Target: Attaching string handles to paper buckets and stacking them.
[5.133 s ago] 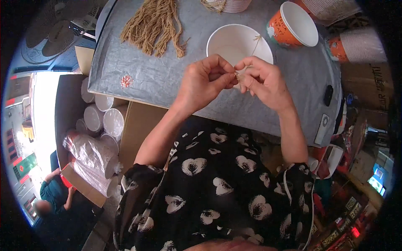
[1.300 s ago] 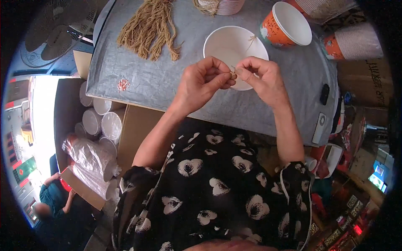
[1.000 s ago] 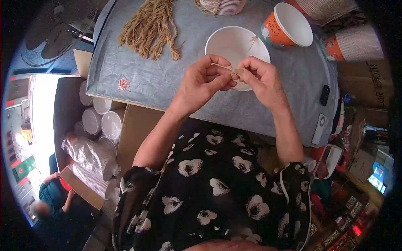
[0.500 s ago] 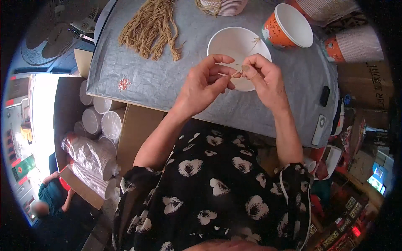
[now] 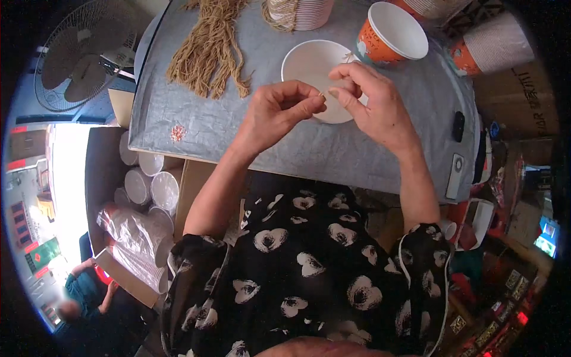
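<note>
My left hand (image 5: 275,114) is closed in a pinch, with a short end of tan twine (image 5: 322,95) at its thumb and fingertips. Just to its right, my right hand (image 5: 377,104) has bent fingers, its thumb and forefinger apart and nothing visible between them. Both hands are above the near part of a white paper bucket (image 5: 309,59), whose open mouth shows behind them. A wisp of twine (image 5: 350,57) sticks out at the bucket's right rim. Left of the bucket, a bundle of tan twine lengths (image 5: 205,59) lies on the grey table cover.
An orange printed bucket (image 5: 389,35) tilts at the back right, near stacked buckets (image 5: 496,47). Another stack (image 5: 303,13) stands at the back. Red-and-white bits (image 5: 177,132) lie at left; a black object (image 5: 458,126) and white remote (image 5: 455,177) at right. A person (image 5: 86,291) is at lower left.
My hands have drawn slightly apart. The left has closed into a pinch on the twine end, while the right thumb and forefinger have parted. The whole view has shifted a little.
</note>
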Motion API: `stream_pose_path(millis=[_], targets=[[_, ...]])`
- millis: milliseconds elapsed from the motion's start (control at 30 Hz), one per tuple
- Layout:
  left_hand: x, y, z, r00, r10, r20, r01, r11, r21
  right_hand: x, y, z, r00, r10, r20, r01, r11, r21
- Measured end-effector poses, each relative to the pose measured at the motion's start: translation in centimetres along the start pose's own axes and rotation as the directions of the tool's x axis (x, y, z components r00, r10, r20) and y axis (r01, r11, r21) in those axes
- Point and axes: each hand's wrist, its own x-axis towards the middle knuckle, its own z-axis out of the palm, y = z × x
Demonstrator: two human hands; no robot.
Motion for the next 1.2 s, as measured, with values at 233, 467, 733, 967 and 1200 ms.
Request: stream_pose_path(millis=[233,467,733,967,1200], targets=[[0.0,0.6,0.0,0.963,0.27,-0.007,-0.231,0.835,0.499,-0.3,-0.2,-2.4,0.987,-0.146,-0.074,0.132,0.977,-0.167],[-0.9,0.4,-0.2,0.935,0.289,0.203,-0.353,0.744,0.568,-1.4,1.1,-4.6,0.946,-0.17,-0.275,0.093,0.958,-0.271],[-0.9,-0.4,2.9,0.904,0.338,0.261,-0.419,0.819,0.391,1.7,-0.7,-2.5,0.924,-0.264,-0.276,0.217,0.958,-0.189],[-1.5,-2.2,2.7,0.935,0.226,-0.274,-0.233,0.972,0.006,1.6,-3.1,-0.9,0.899,-0.406,-0.163,0.362,0.9,-0.242],[0.9,-0.7,4.3,0.946,0.038,-0.323,-0.242,0.746,-0.62,-4.3,5.4,-5.2,0.913,0.119,-0.39,0.074,0.892,0.445]])
